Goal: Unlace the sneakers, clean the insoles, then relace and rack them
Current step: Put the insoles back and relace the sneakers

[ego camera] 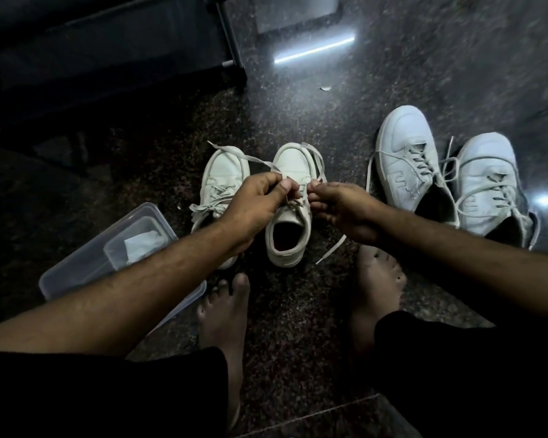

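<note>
- The small off-white leather sneaker [290, 216] with the open dark mouth stands upright on the dark speckled stone floor [298, 99], toe pointing away from the person; everything else is placed from it.
- Left hand [257, 203] sits over that sneaker's tongue, thumb and fingers curled, pinching its flat pale lace [244, 156].
- Right hand [345, 210] is just to the sneaker's right, fingertips pinched on the other run of the same lace, whose loose end trails on the floor to the right of the heel.
- Its matching small sneaker [219, 184] stands touching its left side, laced, partly hidden by the left forearm.
- Left of that, a clear plastic rectangular container [86, 263] holds a white crumpled cloth [143, 245].
- Well to the right stand two larger white lace-up sneakers [405, 159], side by side.
- Nearer than the small sneaker, two bare feet [225, 311] rest on the floor.
- Beyond it, to the left, a dark rack frame [231, 42] stands.
</note>
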Demonstrator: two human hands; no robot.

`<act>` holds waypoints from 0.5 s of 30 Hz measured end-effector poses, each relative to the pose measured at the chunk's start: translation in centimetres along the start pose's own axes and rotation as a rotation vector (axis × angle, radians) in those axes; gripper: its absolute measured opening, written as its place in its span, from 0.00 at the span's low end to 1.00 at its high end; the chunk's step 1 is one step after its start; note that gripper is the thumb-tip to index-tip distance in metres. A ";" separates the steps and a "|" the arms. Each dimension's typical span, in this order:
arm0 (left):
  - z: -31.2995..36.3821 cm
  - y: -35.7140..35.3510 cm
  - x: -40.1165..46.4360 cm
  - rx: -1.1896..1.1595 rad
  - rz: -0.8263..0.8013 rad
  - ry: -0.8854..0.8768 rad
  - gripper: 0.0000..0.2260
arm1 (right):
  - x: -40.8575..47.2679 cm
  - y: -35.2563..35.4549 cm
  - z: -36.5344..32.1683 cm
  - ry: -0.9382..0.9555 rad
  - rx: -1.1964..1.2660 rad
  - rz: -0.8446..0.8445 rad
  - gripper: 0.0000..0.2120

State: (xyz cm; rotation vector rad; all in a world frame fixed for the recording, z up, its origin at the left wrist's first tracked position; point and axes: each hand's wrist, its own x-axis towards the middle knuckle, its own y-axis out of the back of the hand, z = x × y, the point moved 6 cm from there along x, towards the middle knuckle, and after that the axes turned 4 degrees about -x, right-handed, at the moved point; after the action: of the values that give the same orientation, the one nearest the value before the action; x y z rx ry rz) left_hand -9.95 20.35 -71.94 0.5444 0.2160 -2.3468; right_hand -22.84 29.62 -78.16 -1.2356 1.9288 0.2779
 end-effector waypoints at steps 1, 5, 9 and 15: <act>0.2 -0.2 -0.1 0.012 -0.019 -0.011 0.09 | -0.1 -0.1 -0.1 -0.012 -0.017 -0.017 0.07; 0.3 -0.6 -0.3 0.036 -0.082 -0.035 0.10 | -0.4 -0.8 -0.5 -0.004 -0.203 -0.058 0.14; 0.0 -0.2 -0.4 0.047 -0.101 -0.050 0.10 | -0.5 -1.0 -0.1 -0.030 -0.283 0.019 0.26; -0.7 -0.3 -0.4 -0.060 -0.124 -0.031 0.08 | -0.4 -1.6 -0.9 0.029 -0.316 0.013 0.12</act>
State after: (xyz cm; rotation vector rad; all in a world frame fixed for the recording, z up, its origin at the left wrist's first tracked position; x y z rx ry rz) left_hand -9.68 21.00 -72.42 0.4774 0.3130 -2.4582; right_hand -21.87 28.60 -76.87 -1.4358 1.9698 0.5921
